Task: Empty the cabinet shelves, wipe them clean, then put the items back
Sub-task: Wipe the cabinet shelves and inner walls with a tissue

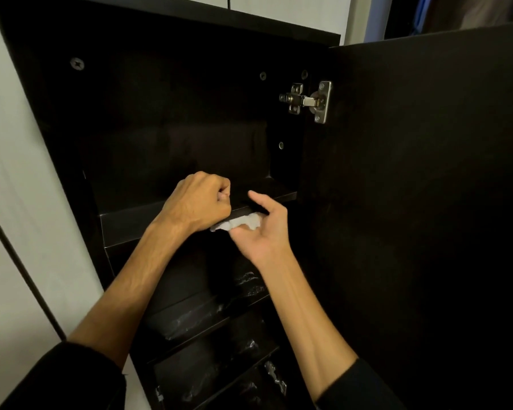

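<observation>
Midway, apparently: a person is standing at an open dark cabinet (172, 113), both hands working at the front lip of the top shelf (125, 223). Left hand (197, 199) is sitting at abt 10 o'clock of the right hand (259, 229), its grip curled into a fist on the shelf edge; what it's holding, if anything, can't be told. Right hand is cupping a crumpled white wipe (237, 224), fingers loosely curled under it, thumb sticking up and apart, so the grip is lightly pinching the wipe just under the shelf lip. Top compartment is looking bare w/ nothing showing on it, which suggests that shelf is emptied and wiping is under way. Lower shelves (208, 324), toward 6 o'clock, are holding plastic-wrapped dark items (190, 318), so those are prob. not yet emptied or wiped. Door (427, 187) is hanging open at 3 o'clock, its hinge (307, 100) catching light. Putting items back is looking a long way off.
</observation>
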